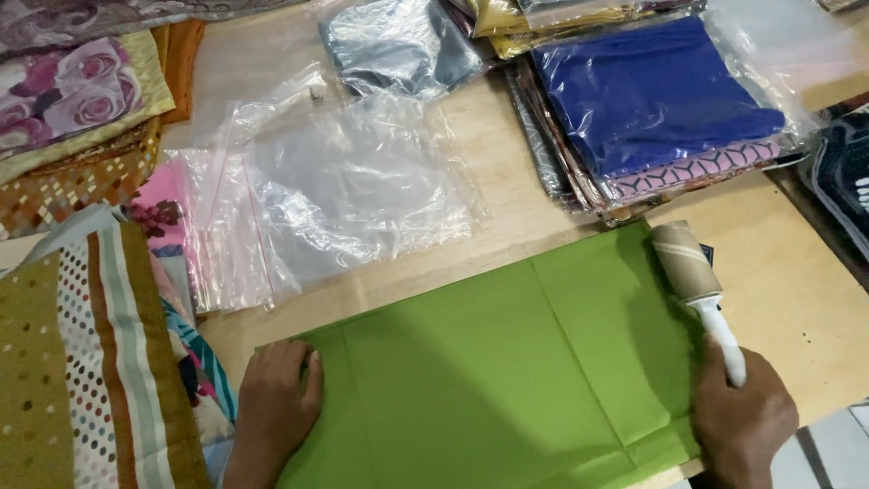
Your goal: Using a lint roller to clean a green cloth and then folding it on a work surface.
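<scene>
A folded green cloth (507, 371) lies flat on the wooden table (797, 299) in front of me. My left hand (276, 403) presses flat on the cloth's left edge, fingers together. My right hand (742, 417) grips the white handle of a lint roller (692, 272), whose brown roll rests on the cloth's far right corner.
Empty clear plastic bags (344, 190) lie piled behind the cloth. A stack of bagged fabrics topped by a dark blue one (647, 91) sits at the back right. Patterned fabrics (81, 362) are heaped along the left, floral ones (72, 91) at the back left.
</scene>
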